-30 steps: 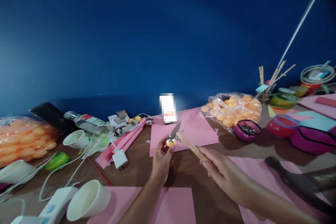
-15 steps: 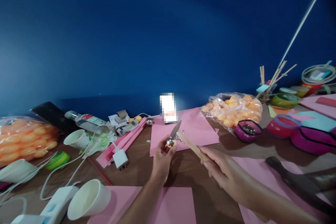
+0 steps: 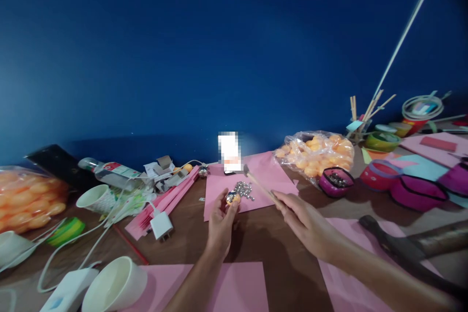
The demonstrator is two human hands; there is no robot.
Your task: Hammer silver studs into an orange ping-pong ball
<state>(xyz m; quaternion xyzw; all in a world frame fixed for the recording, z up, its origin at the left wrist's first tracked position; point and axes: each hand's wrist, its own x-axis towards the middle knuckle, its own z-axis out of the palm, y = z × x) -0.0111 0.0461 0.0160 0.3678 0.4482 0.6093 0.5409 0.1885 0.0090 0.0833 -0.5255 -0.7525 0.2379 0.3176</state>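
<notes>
My left hand (image 3: 220, 218) pinches a small orange ball (image 3: 233, 198) partly covered in shiny silver beads, held up above the brown table. My right hand (image 3: 307, 224) grips a thin wooden stick (image 3: 261, 187) whose far tip points up and left over a pink paper sheet (image 3: 272, 175). A small heap of silver beads (image 3: 244, 189) lies on that sheet, just right of the ball. Both hands are closed around what they hold.
Two clear bags of orange balls sit at the far right (image 3: 316, 151) and left edge (image 3: 25, 198). Paper cups (image 3: 115, 285), a white charger (image 3: 161, 224) with cables, pink strips, magenta and coloured bowls (image 3: 336, 181), and a dark-handled tool (image 3: 398, 248) crowd the table before a blue wall.
The stick's tip has lifted away from the ball toward the back of the pink sheet. The heap of silver beads now shows beside the ball. The camera shifted slightly right.
</notes>
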